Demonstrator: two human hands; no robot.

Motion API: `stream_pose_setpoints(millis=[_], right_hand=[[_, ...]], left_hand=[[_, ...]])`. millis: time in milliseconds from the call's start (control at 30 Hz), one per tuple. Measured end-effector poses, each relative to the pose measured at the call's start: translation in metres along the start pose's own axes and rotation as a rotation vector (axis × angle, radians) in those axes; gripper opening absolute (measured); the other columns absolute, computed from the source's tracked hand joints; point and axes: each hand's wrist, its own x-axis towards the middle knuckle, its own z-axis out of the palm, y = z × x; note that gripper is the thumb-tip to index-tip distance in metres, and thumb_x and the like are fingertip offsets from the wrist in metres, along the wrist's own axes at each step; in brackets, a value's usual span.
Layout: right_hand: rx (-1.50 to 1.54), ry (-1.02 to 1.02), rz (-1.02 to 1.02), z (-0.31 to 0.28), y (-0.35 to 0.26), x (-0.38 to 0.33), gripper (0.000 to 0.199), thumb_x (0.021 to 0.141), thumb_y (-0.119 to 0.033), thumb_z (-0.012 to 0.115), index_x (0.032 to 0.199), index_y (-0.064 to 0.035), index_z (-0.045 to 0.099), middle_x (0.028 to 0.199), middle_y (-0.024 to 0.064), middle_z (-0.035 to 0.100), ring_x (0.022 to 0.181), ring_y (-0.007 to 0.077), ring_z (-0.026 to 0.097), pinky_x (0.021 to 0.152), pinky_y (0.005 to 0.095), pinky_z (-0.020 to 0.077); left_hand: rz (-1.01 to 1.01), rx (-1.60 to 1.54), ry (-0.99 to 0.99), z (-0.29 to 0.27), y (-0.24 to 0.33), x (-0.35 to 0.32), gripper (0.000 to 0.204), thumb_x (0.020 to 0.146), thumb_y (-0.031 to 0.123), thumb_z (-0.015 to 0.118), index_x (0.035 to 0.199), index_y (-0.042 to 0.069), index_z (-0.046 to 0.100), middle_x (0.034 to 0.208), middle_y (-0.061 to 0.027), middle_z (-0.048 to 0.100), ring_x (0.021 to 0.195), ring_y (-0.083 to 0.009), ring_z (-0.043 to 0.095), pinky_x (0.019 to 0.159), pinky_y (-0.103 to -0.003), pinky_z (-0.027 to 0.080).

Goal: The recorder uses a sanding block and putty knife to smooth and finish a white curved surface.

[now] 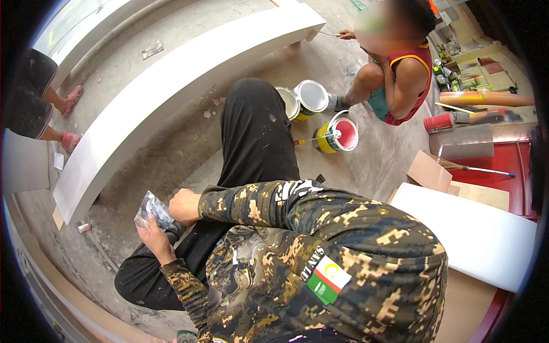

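Crinkled clear plastic, a small packet (pixel 152 209), sits between your two hands just above your black trouser leg (pixel 251 143). Your left hand (pixel 154 240) cups it from below with the fingers curled up around its lower edge; your right hand (pixel 184 206) is closed over its right edge, the knuckles bunched. Both hands grip it, neither hangs loose. What is inside the packet is too small and glossy to tell, and you cannot see from here whether it is torn open or sealed; it looks whole, so the opening seems not yet done.

You crouch on a dusty concrete floor (pixel 171 148). A long white board (pixel 171 80) lies in front of you, running from lower left to upper right, and it looks evenly coated, though that could be its own colour. A second white board (pixel 474 234) lies to your right. Past your knee stand two opened tins (pixel 303 100) with pale lids and a yellow tin (pixel 334 136) showing red inside, a stick resting across it. None of them is within reach of your hands now.

Another person in a red vest (pixel 409 74) squats beyond the tins, a hand at the far end of the long board. A third person's feet in pink sandals (pixel 70 120) stand at the left.
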Motion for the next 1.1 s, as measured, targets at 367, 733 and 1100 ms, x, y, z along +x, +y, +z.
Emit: stream_pose_setpoints(millis=[367, 733, 1100], right_hand=[[-0.016, 0.055, -0.049, -0.001, 0.000, -0.002, 0.025, 0.072, -0.016, 0.072, 0.091, -0.0007, 0.077, 0.095, 0.0208, 0.074, 0.091, 0.0332, 0.074, 0.075, 0.0430, 0.0573], [-0.023, 0.081, -0.072, 0.004, 0.003, -0.001, 0.025, 0.069, -0.018, 0.072, 0.088, -0.0016, 0.077, 0.091, 0.0211, 0.074, 0.088, 0.0333, 0.074, 0.074, 0.0435, 0.0574], [-0.025, 0.053, -0.058, 0.006, 0.003, 0.001, 0.026, 0.069, -0.017, 0.073, 0.089, -0.0012, 0.077, 0.091, 0.0213, 0.074, 0.088, 0.0333, 0.074, 0.073, 0.0428, 0.0572]], left_hand=[[-0.001, 0.019, -0.001, 0.000, 0.004, -0.002, 0.026, 0.100, 0.004, 0.055, 0.126, 0.000, 0.055, 0.118, -0.0063, 0.065, 0.103, -0.0156, 0.061, 0.092, -0.031, 0.049], [-0.013, -0.040, -0.003, 0.003, 0.003, -0.002, 0.023, 0.100, 0.003, 0.053, 0.123, -0.001, 0.057, 0.117, -0.0063, 0.064, 0.103, -0.0151, 0.060, 0.092, -0.030, 0.047], [-0.037, -0.016, 0.016, 0.005, 0.007, -0.004, 0.022, 0.101, 0.004, 0.054, 0.121, -0.001, 0.056, 0.115, -0.0063, 0.064, 0.101, -0.0143, 0.060, 0.090, -0.030, 0.048]])
